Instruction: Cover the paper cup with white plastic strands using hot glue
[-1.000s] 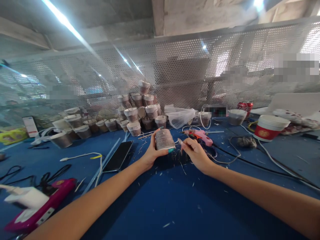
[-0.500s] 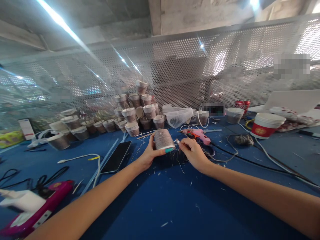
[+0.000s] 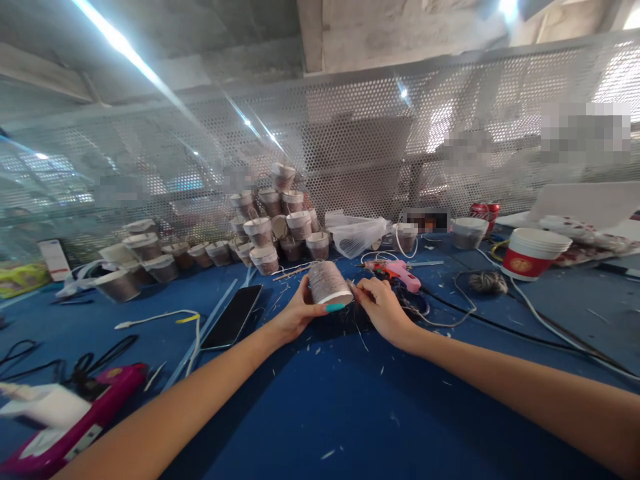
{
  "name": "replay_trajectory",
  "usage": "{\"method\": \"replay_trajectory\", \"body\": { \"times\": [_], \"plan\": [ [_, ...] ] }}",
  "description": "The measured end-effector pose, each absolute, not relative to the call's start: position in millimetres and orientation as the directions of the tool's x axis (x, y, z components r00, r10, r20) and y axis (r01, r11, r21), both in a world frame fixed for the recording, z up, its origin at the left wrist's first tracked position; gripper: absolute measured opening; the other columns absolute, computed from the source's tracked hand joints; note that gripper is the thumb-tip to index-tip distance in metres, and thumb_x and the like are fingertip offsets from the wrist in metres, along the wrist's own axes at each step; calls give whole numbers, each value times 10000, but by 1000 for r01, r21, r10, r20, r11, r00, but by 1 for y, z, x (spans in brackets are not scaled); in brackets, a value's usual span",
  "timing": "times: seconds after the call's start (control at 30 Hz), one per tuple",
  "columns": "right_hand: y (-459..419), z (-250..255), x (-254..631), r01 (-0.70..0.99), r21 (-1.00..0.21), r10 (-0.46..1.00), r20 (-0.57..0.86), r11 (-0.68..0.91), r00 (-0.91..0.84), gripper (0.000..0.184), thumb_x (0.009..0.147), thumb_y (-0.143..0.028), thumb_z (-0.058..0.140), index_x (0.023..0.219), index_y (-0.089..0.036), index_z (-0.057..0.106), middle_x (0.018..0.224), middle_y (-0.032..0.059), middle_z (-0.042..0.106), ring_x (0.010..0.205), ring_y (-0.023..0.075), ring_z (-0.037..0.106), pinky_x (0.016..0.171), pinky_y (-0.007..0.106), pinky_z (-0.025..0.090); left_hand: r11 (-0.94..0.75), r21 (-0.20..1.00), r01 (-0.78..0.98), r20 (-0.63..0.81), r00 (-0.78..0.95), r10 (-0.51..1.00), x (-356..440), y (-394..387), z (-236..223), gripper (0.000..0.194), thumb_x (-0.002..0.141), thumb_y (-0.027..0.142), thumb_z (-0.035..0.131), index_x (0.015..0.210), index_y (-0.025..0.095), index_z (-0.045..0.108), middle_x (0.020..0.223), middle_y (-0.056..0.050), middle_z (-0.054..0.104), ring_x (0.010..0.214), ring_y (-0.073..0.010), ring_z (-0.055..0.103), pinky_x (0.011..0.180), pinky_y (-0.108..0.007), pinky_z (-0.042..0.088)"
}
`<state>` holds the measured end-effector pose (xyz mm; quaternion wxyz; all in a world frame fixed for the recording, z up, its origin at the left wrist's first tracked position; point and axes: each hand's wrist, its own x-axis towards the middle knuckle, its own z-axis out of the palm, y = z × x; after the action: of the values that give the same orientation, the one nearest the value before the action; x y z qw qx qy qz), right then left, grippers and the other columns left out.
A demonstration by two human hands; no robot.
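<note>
A paper cup wrapped in greyish yarn [image 3: 327, 283] is tilted on its side above the table, its pale end facing towards me. My left hand [image 3: 296, 310] grips it from the left, the thumb with its teal nail lying along the pale rim. At the cup's right side my right hand [image 3: 383, 303] is pinched, fingertips close to or touching the rim; what they hold is too small to make out. Just behind this hand lies a pink glue gun [image 3: 406, 275]. A ball of grey yarn [image 3: 487, 281] sits farther right, its strand running towards my right hand.
Many wrapped cups [image 3: 260, 232] are piled at the back, more at the left. A black phone [image 3: 233, 317] lies left of my hands, a magenta power strip [image 3: 107, 393] at front left. White-and-red paper cups [image 3: 534, 255] stand at right. Cables and scraps cross the blue table [image 3: 350, 413].
The cup has tipped so that more of its pale end faces me. My right fingertips have come in slightly left, up against the rim. The left hand keeps its grip.
</note>
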<state>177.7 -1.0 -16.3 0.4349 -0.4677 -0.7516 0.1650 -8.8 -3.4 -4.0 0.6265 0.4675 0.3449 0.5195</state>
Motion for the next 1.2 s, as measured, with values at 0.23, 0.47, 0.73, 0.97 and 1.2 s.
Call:
{"method": "replay_trajectory", "body": {
  "times": [0.23,0.47,0.73,0.97,1.2],
  "plan": [
    [13,-14,168,531,-722,875,478,444,-82,332,940,-375,335,661,-226,436,752,42,494,801,220,446,829,416,373,62,935,-349,9,197,980,-13,7,5,809,462,78,801,1184,263,488,1114,-49,611,1117,-274,536,946,-379,407],
    [7,5,163,326,-717,768,638,616,-48,216,925,-343,393,1120,-257,430,1214,85,487,1141,263,402,974,478,309,131,882,-453,-57,172,983,-30,25,22,745,449,165,826,1124,253,524,1093,-55,610,1064,-259,570,874,-362,460],
    [-3,6,154,242,-660,702,680,712,-211,187,888,-276,437,1074,-258,448,1299,68,510,1186,267,397,1017,492,291,120,860,-496,-12,217,976,-43,27,11,957,419,165,867,1247,373,434,1190,-33,562,1026,-236,572,846,-391,486],
    [-22,1,143,351,-562,650,726,749,-225,309,839,-259,475,1147,-243,458,1314,87,513,1169,283,429,1019,516,301,83,888,-452,36,250,968,-49,9,4,1052,471,93,825,1333,442,332,1264,-13,531,1075,-220,552,864,-331,458],
    [-20,-3,144,281,-555,620,736,783,-273,404,859,-249,470,1249,-249,366,1359,94,439,1207,269,415,1034,495,316,103,885,-455,-1,219,976,-50,8,6,1043,494,45,791,1336,458,333,1268,-12,531,1022,-208,583,821,-314,485]
  ]
}}
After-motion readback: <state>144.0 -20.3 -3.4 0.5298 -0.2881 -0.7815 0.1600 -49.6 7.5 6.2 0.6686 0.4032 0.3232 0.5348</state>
